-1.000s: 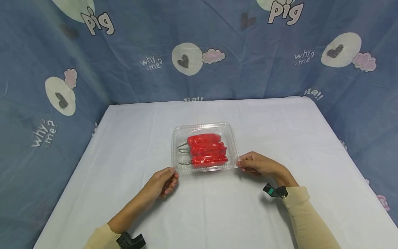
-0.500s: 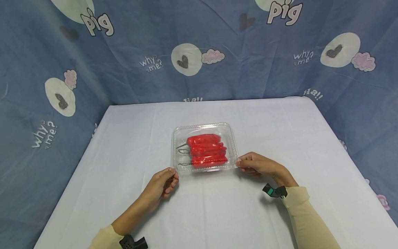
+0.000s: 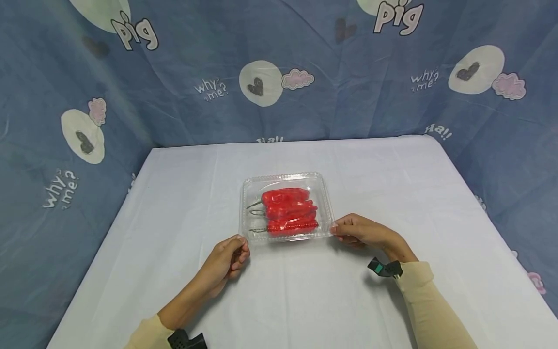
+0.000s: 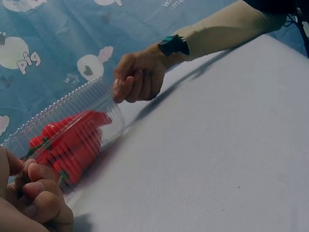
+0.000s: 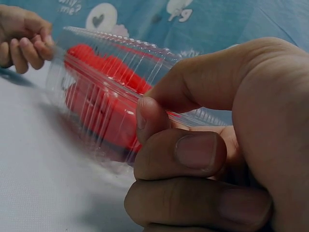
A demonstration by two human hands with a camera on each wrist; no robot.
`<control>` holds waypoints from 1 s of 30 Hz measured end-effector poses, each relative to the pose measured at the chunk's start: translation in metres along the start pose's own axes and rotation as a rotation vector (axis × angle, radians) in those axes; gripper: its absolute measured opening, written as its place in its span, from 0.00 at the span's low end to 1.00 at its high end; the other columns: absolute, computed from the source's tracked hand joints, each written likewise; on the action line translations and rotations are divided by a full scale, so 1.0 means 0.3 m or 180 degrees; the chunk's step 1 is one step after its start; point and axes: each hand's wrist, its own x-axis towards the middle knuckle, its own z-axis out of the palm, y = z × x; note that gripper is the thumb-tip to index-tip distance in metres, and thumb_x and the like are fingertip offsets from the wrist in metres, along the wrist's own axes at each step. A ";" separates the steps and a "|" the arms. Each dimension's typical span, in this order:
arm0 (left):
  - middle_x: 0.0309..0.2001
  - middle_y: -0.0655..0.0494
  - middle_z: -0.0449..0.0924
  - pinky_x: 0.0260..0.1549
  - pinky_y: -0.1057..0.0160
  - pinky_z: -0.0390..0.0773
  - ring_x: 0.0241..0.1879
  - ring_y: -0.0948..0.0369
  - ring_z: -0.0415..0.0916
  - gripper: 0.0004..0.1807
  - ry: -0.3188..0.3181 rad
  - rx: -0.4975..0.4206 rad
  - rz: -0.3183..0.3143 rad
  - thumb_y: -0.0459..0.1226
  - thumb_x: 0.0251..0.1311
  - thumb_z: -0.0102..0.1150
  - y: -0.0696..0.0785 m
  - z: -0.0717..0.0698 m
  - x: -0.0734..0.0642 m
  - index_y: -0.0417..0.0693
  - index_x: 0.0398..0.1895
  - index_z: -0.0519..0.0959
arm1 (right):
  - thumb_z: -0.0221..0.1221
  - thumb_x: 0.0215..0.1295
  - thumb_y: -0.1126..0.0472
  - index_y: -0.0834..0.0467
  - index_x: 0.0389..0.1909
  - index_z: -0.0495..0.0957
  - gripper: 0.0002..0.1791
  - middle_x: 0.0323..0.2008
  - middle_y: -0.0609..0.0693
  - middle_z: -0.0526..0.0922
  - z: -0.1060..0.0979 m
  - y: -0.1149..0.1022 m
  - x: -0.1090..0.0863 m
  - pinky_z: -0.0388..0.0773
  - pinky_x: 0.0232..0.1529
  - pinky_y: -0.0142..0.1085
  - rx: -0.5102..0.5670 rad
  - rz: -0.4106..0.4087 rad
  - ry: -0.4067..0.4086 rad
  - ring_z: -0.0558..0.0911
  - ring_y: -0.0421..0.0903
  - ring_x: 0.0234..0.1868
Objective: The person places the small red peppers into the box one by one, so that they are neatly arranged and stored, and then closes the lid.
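A clear plastic clamshell box (image 3: 320,189) lies closed over several red peppers (image 3: 287,211) near the middle of the table, their thin stems pointing left. At its near left corner my left hand (image 3: 228,259) pinches the rim between thumb and index finger, the other fingers curled below. My right hand (image 3: 364,231) pinches the near right corner the same way. In the right wrist view, the thumb and index finger meet on the ridged edge of the box (image 5: 82,113). The left wrist view has the peppers (image 4: 79,140) showing through the ribbed side wall.
A white cloth covers the table (image 3: 305,300). Behind it and along both sides hangs a blue printed curtain (image 3: 174,72). A black wrist camera (image 3: 187,339) sits on the left sleeve, and another camera (image 3: 385,267) is on the right wrist.
My left forearm has shifted slightly to the right. The box, the peppers and both hands' grip on the corners look the same.
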 end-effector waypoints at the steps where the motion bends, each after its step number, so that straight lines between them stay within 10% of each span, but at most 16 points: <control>1: 0.25 0.57 0.65 0.12 0.73 0.57 0.19 0.68 0.57 0.13 0.0017 0.0002 -0.0009 0.42 0.76 0.45 0.000 0.000 0.000 0.43 0.35 0.69 | 0.50 0.75 0.60 0.76 0.27 0.64 0.23 0.14 0.46 0.59 0.001 0.000 0.000 0.46 0.12 0.35 0.0009 0.0000 -0.0008 0.57 0.36 0.14; 15: 0.25 0.57 0.66 0.12 0.73 0.56 0.19 0.68 0.57 0.14 -0.0077 0.0058 -0.0025 0.43 0.77 0.43 0.009 -0.016 0.000 0.42 0.35 0.69 | 0.51 0.76 0.59 0.77 0.27 0.64 0.23 0.13 0.46 0.59 0.004 -0.006 0.006 0.46 0.12 0.34 0.0013 0.0059 -0.0003 0.57 0.37 0.14; 22: 0.24 0.58 0.69 0.14 0.70 0.61 0.18 0.66 0.61 0.22 -0.0144 0.0670 -0.0335 0.54 0.74 0.48 0.044 -0.054 -0.001 0.43 0.37 0.72 | 0.50 0.77 0.55 0.75 0.28 0.69 0.25 0.15 0.46 0.65 -0.006 -0.018 -0.010 0.51 0.13 0.31 -0.0211 0.0169 0.0150 0.60 0.37 0.15; 26: 0.24 0.55 0.71 0.15 0.69 0.60 0.18 0.63 0.61 0.29 -0.0186 0.1291 -0.0277 0.58 0.74 0.47 0.084 -0.086 -0.021 0.38 0.38 0.74 | 0.49 0.77 0.51 0.72 0.31 0.71 0.25 0.19 0.48 0.70 -0.023 -0.050 -0.046 0.61 0.17 0.29 -0.0438 0.0228 0.0556 0.67 0.39 0.19; 30: 0.26 0.51 0.72 0.17 0.67 0.64 0.21 0.62 0.63 0.27 -0.0187 0.1656 0.0214 0.53 0.76 0.47 0.159 -0.095 -0.031 0.34 0.39 0.75 | 0.50 0.78 0.50 0.70 0.39 0.74 0.23 0.23 0.53 0.73 -0.039 -0.109 -0.067 0.68 0.21 0.31 -0.0852 -0.0045 0.1419 0.72 0.43 0.24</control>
